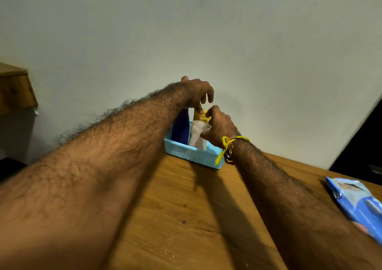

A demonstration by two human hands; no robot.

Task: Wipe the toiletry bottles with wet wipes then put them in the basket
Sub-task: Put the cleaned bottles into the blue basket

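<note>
The yellow-capped white tube is stood upright in the light blue perforated plastic basket, its cap touched by a curled finger of the left hand and its side gripped by the right hand. A dark blue bottle is stood just beside it in the same basket, partly hidden by the left forearm. A blue wet-wipe packet is laid well apart at the right edge of the wooden surface.
</note>
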